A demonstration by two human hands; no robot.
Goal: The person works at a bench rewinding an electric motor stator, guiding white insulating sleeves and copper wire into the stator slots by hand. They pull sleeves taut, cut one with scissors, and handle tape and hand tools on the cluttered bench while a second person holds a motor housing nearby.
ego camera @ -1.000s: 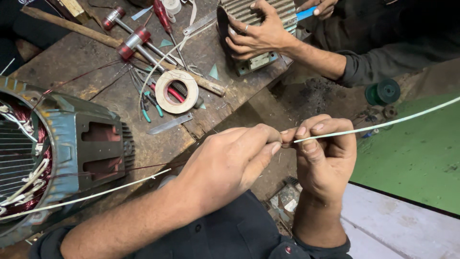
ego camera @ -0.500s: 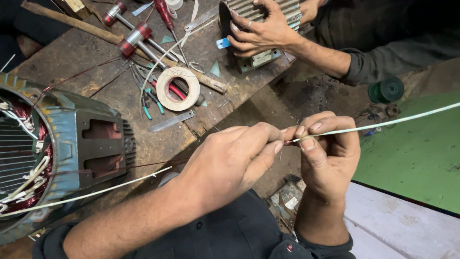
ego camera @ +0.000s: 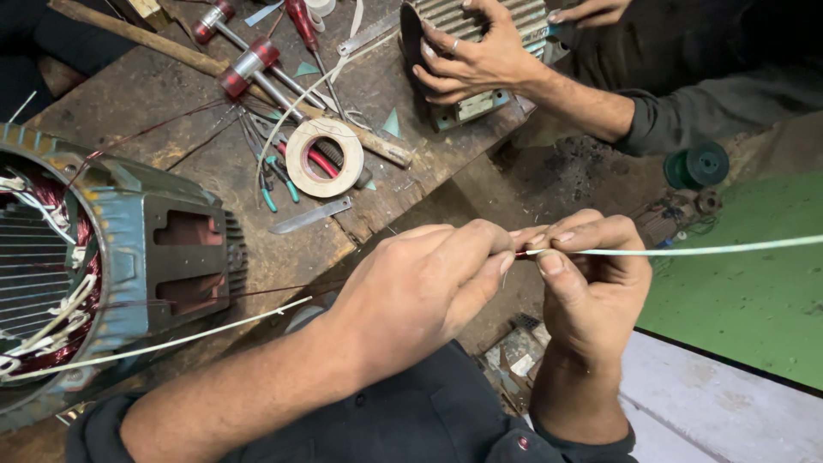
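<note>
My left hand and my right hand meet fingertip to fingertip above the bench edge. The left thumb and forefinger pinch a thin reddish copper wire. My right hand pinches the end of a thin white sleeve that runs off to the right edge. The wire end and the sleeve end touch between the two pinches. A second white sleeved lead runs from the motor stator on the left toward my left forearm.
On the wooden bench lie a tape roll, red-headed mallets, a screwdriver, green-handled pliers and a knife blade. A co-worker's hand rests on a ribbed motor. A green spool sits by a green surface.
My hands stay pinched on wire and sleeve, fingers shifting only slightly. The co-worker's hand has moved a little on the ribbed motor.
</note>
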